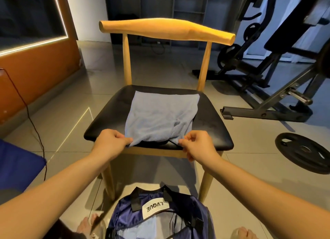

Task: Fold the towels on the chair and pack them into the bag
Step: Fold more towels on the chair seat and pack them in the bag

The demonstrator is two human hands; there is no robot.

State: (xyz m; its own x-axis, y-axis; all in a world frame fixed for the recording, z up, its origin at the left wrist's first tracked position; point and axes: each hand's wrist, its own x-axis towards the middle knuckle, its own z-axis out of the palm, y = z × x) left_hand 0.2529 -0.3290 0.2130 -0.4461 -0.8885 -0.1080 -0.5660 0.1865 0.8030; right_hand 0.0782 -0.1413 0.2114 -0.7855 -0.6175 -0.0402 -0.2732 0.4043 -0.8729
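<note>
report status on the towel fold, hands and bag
Left hand and right hand each pinch a near corner of the blue towel. Towel lying flat on the chair seat. Bag open on floor below. Thin dark cord under near edge.

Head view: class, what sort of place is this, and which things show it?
Probably a home gym: a weight bench and a loose weight plate sit on the tiled floor. The left hand and right hand pinch a towel on the chair.
</note>
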